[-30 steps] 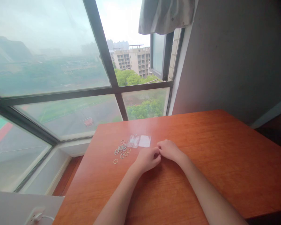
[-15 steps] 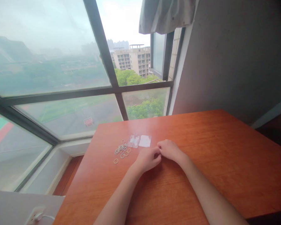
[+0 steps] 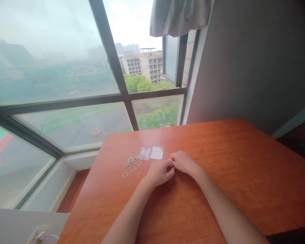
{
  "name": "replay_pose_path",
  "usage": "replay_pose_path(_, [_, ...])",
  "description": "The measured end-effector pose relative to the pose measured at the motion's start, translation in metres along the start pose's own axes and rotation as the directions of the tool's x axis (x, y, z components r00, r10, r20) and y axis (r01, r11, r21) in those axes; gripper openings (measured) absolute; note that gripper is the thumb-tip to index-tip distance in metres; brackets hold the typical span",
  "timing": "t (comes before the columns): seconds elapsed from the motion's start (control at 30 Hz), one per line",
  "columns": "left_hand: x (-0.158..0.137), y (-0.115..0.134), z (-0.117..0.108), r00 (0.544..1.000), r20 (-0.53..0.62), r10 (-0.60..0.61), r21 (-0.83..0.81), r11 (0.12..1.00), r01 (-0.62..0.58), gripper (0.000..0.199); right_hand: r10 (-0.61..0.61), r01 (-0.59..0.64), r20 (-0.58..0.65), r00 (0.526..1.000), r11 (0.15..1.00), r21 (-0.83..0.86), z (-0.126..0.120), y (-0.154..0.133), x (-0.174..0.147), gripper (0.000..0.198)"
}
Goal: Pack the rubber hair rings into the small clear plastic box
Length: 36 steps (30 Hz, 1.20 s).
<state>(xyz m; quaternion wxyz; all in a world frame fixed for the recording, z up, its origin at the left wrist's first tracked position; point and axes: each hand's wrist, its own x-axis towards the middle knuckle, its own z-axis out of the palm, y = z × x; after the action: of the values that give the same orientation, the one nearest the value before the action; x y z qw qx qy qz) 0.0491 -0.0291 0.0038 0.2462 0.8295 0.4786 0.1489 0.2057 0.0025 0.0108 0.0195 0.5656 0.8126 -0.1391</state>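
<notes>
My left hand (image 3: 160, 173) and my right hand (image 3: 182, 161) meet over the table, fingertips close together. Both are closed with fingers curled in. Whatever they pinch, if anything, is hidden by the fingers. Beyond my left hand lies an open clear plastic case (image 3: 144, 153), with a white square piece (image 3: 157, 153) directly to its right. Left of the case, several pale rings (image 3: 130, 161) lie in a loose cluster, some overlapping. One ring (image 3: 125, 175) rests apart, nearer to me.
The reddish-brown wooden table (image 3: 244, 169) stands against a large window with dark frames (image 3: 91, 100). A grey wall (image 3: 249, 67) rises at the right, and a curtain (image 3: 180, 17) hangs at the top. At lower left, a plug sits in a wall socket (image 3: 39, 234).
</notes>
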Motion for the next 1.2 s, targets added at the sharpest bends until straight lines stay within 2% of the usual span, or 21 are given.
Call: replay_pose_path(1.2, [0.0003, -0.0024, 0.0016, 0.999, -0.027, 0.032, 0.009, 0.999, -0.031, 0.011, -0.017, 0.017, -0.039, 0.999, 1.000, -0.006, 0.0067, 0.0037, 0.0026, 0.025])
